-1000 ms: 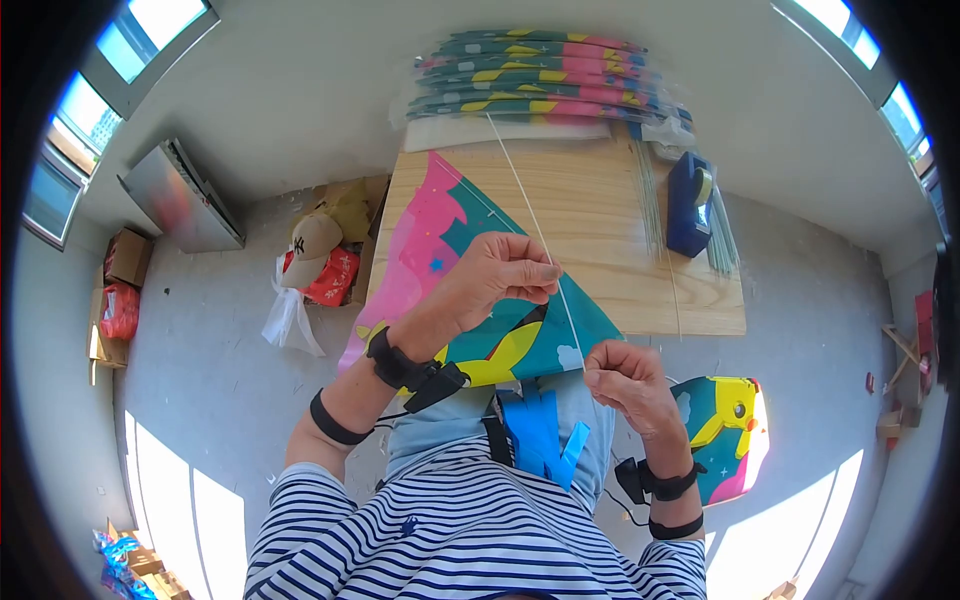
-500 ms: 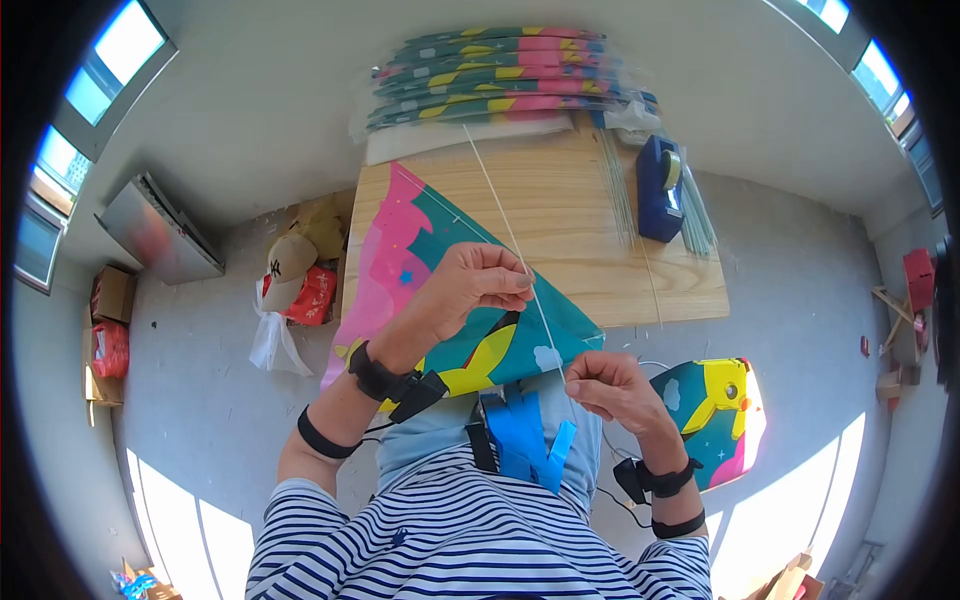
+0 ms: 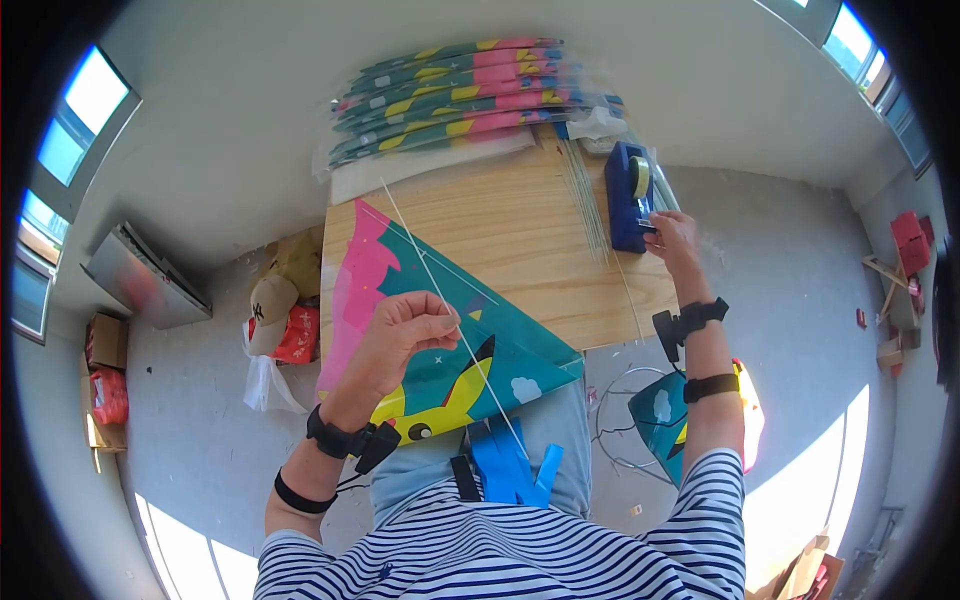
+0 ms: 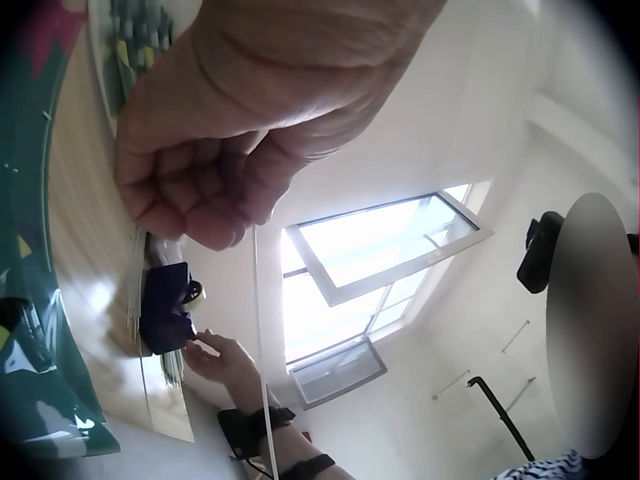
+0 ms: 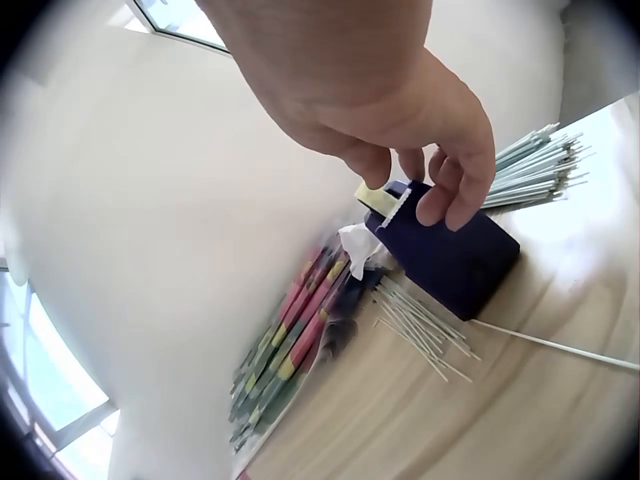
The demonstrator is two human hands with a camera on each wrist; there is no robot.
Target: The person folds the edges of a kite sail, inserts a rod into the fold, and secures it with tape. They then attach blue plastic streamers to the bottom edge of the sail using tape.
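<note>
My left hand (image 3: pixel 408 335) pinches a thin white rod (image 3: pixel 480 372) between thumb and fingertips, holding it slantwise above the printed kite sheet (image 3: pixel 455 300) that lies over the table edge and my lap. In the left wrist view the rod (image 4: pixel 262 330) hangs from the pinched fingers of the left hand (image 4: pixel 240 110). My right hand (image 3: pixel 676 240) is at the front end of the dark blue tape dispenser (image 3: pixel 622 195). Seen from the right wrist, the thumb and fingers of the right hand (image 5: pixel 400 120) touch the cutter end of the dispenser (image 5: pixel 450 255).
Packed printed bundles (image 3: pixel 460 95) are stacked at the table's back. Bundles of thin rods (image 3: pixel 588 200) lie beside the dispenser. Blue strips (image 3: pixel 505 465) hang at my waist. Another printed sheet (image 3: pixel 655 420) and a wire ring are low on the right.
My right hand has let go of the rod's lower end and moved up and right to the tape dispenser. The left hand still pinches the rod; the head view has shifted.
</note>
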